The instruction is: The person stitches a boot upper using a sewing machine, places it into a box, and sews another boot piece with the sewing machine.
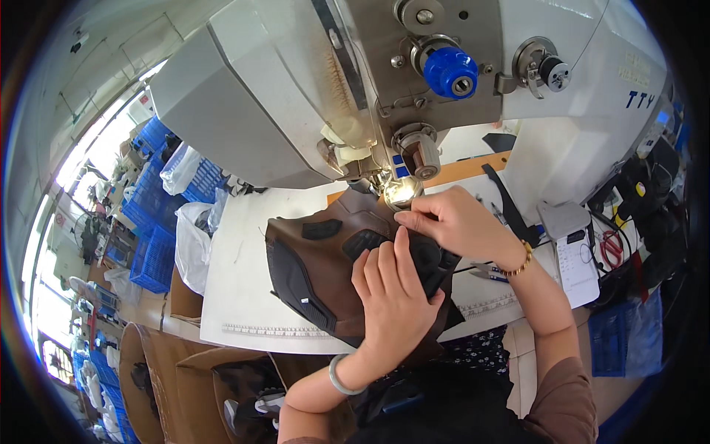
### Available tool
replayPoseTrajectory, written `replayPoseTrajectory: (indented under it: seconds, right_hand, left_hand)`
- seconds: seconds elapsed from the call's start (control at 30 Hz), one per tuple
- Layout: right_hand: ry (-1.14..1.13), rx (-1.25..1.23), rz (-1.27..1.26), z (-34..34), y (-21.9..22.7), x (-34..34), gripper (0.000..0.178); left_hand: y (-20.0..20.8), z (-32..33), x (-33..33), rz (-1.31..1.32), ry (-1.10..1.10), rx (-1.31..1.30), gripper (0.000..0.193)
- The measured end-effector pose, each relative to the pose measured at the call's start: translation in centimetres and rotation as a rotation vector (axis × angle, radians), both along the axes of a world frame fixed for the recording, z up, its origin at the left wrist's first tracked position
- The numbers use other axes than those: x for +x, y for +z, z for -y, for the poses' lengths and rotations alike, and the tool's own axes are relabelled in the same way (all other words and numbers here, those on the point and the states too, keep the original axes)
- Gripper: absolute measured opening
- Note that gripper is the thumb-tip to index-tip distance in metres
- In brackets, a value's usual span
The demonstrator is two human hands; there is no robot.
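A brown and black leather-like workpiece point(318, 274), perhaps a shoe upper, lies under the lit needle area of a sewing machine point(266, 89). Raised black patches sit on its brown surface, and a thick black padded part bunches up at its right. My left hand point(396, 296) rests on the piece with fingers stretched out and thumb apart, next to the padded part. Close to the needle, my right hand point(462, 226) has thumb and forefinger pinched at the upper edge of the black part. The exact stitching spot is hidden by glare and fingers.
A ruler strip point(274, 331) runs along the white table's point(233, 259) near edge. Right of the work lie small scissors-like tools point(492, 272), a black strip point(510, 203) and a white phone-like device point(577, 270). Cardboard boxes point(170, 377) and blue crates point(153, 255) stand at left.
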State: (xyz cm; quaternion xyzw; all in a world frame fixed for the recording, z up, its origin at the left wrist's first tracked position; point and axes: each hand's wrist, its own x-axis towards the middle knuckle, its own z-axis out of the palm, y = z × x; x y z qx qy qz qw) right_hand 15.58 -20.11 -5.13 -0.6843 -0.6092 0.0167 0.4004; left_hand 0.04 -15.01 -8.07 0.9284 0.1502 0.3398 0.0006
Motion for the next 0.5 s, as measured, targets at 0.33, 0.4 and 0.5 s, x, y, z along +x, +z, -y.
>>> replayPoseTrajectory:
  seconds: [0.33,0.4,0.5]
  right_hand:
    - [-0.108,0.073,0.014,-0.8,-1.5,-2.1,0.043]
    - [-0.113,0.044,-0.176,-1.1,-2.1,-2.1,0.037]
    - [0.117,0.087,-1.202,-1.4,-2.8,-2.4,0.021]
  left_hand:
    - [-0.7,-2.1,-1.2,0.751,-0.453,-0.439,0.050]
    - [-0.3,-2.0,-1.2,0.955,-0.556,-0.687,0.037]
    - [0.3,-1.7,-1.6,1.062,-0.715,-0.836,0.036]
